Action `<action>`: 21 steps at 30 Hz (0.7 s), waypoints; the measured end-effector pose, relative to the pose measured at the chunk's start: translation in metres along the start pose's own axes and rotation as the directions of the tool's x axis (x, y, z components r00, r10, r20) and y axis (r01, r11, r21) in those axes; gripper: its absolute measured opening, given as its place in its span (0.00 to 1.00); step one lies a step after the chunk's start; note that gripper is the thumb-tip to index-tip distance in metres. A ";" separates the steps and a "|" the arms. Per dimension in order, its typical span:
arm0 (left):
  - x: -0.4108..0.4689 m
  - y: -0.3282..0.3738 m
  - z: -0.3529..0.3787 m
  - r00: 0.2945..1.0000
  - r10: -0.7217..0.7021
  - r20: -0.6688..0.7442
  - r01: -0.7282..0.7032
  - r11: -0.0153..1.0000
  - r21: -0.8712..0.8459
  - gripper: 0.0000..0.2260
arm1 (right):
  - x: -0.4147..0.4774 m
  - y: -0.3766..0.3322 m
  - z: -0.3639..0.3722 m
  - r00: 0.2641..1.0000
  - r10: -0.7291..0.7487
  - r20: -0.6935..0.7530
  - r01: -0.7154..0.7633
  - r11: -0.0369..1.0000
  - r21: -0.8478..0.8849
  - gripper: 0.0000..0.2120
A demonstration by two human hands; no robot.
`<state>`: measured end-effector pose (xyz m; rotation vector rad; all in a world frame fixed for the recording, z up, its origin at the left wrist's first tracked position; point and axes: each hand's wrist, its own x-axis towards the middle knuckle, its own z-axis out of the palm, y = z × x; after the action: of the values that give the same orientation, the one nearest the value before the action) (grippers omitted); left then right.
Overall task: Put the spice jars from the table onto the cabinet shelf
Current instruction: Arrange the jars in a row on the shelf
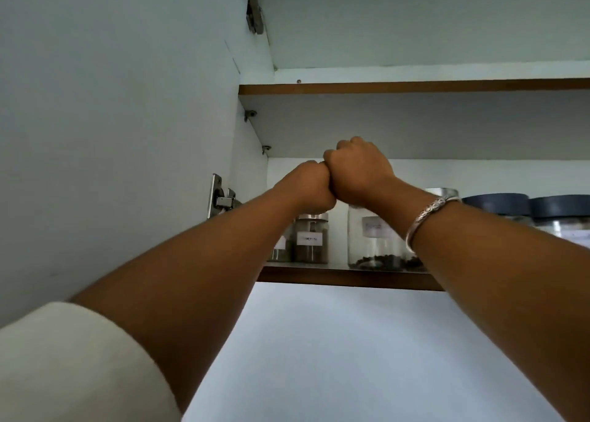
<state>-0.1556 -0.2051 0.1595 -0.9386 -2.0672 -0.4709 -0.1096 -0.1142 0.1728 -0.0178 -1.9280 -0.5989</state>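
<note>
A small glass spice jar (311, 243) with brown contents, a white label and a metal lid stands at the left end of the lower cabinet shelf (335, 278). My left hand (313, 185) sits closed right on top of its lid. Pressed against it, my right hand (357, 169) is curled into a fist with its back to me, so what it holds is hidden. It hovers above a large glass jar (373, 239) holding dark peppercorns. Another small jar (281, 249) is half hidden behind my left forearm.
Two jars with dark lids (496, 203) (562, 206) stand further right on the same shelf. The open cabinet door (111, 102) fills the left side, with a metal hinge (220, 198) on it. An upper shelf (383, 88) runs above my hands. A bracelet (424, 217) circles my right wrist.
</note>
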 end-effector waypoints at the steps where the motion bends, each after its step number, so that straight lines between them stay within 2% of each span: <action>1: 0.002 0.012 -0.003 0.999 0.031 0.006 -0.031 0.999 -0.013 0.04 | -0.005 0.011 -0.005 1.000 0.024 0.013 -0.024 1.000 0.007 0.13; 3: 0.005 0.036 -0.006 0.997 0.060 0.044 -0.059 0.998 -0.033 0.16 | -0.015 0.034 -0.013 0.994 0.083 0.070 -0.085 0.996 0.020 0.13; 5: 0.007 0.055 -0.003 0.993 0.070 0.090 -0.070 0.998 -0.008 0.20 | -0.026 0.056 -0.015 0.976 0.135 0.168 -0.140 0.990 0.013 0.12; 8: 0.014 0.074 0.006 0.988 0.060 0.143 -0.072 0.994 0.077 0.18 | -0.043 0.087 -0.012 0.931 0.171 0.323 -0.203 0.977 0.069 0.08; 10: 0.017 0.082 0.009 0.991 0.035 0.133 -0.054 0.988 0.147 0.17 | -0.051 0.100 -0.012 0.912 0.156 0.380 -0.228 0.962 0.150 0.11; 13: 0.022 0.090 0.006 0.995 0.004 0.095 -0.028 0.968 0.250 0.17 | -0.056 0.107 -0.016 0.935 0.111 0.337 -0.183 0.964 0.191 0.15; 17: 0.027 0.088 0.002 0.994 -0.047 0.104 0.011 0.946 0.325 0.13 | -0.047 0.106 -0.012 0.935 0.090 0.342 -0.153 0.975 0.161 0.08; 21: 0.034 0.083 0.012 0.992 -0.057 0.116 0.009 0.925 0.381 0.12 | -0.037 0.102 0.002 0.927 0.071 0.369 -0.116 0.988 0.103 0.08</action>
<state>-0.1132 -0.1279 0.1798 -0.7148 -2.1845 -0.0196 -0.0666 -0.0148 0.1806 -0.1526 -2.3085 -0.4321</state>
